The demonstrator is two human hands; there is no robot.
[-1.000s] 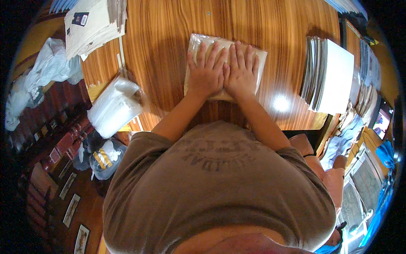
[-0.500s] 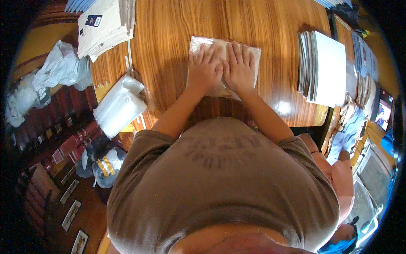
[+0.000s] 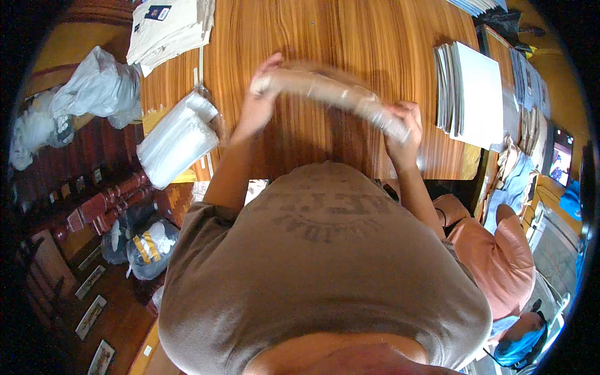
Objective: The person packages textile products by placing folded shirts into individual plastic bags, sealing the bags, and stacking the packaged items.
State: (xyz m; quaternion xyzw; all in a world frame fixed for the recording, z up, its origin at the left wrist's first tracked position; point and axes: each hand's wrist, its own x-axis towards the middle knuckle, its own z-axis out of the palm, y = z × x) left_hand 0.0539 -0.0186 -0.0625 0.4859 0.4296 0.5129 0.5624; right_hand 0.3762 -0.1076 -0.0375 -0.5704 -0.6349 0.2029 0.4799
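A flat beige bundle in clear plastic, looking like a folded garment in a bag (image 3: pixel 331 90), is held up off the wooden table (image 3: pixel 337 31). It shows nearly edge-on, bowed in the middle and smeared by motion. My left hand (image 3: pixel 259 94) is closed on its left end. At the lower right end, my right hand (image 3: pixel 405 131) grips it with bent fingers.
Folded beige garments with a dark tag (image 3: pixel 169 37) lie at the far left. Nearer are clear plastic sleeves (image 3: pixel 181 140). White boards (image 3: pixel 478 94) are stacked at the right. Another person in salmon clothing (image 3: pixel 500 262) is at lower right.
Both hands lay flat on the plastic-wrapped bundle on the table. Now they have moved apart to its two ends, gripped it and lifted it, turning it edge-on.
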